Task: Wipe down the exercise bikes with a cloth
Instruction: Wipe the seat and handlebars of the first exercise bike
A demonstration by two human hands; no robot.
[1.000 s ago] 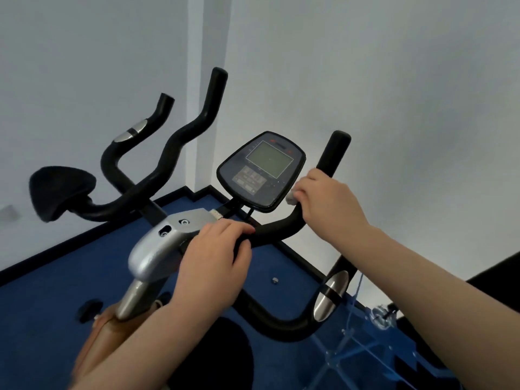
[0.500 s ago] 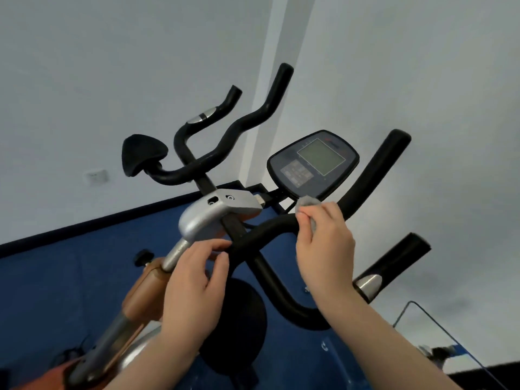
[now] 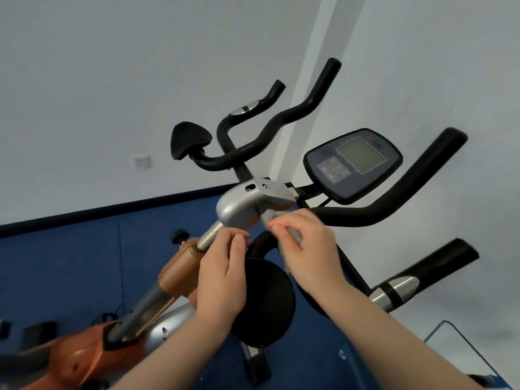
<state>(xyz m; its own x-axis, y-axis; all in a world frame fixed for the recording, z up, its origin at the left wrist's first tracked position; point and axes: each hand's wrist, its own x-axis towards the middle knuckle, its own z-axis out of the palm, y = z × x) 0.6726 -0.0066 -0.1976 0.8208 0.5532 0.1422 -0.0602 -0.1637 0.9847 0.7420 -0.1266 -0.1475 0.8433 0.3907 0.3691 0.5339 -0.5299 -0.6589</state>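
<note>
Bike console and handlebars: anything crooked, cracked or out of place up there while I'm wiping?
Nothing stands out. The console looks whole and the black handlebar shows no break. The right hand holds the grey cloth just under the silver bracket; the left hand sits by the post.

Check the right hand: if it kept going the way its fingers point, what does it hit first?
The right hand, holding the grey cloth, points up-left. First in line looks to be the silver clamp housing on the handlebar stem; depth is unclear.
</note>
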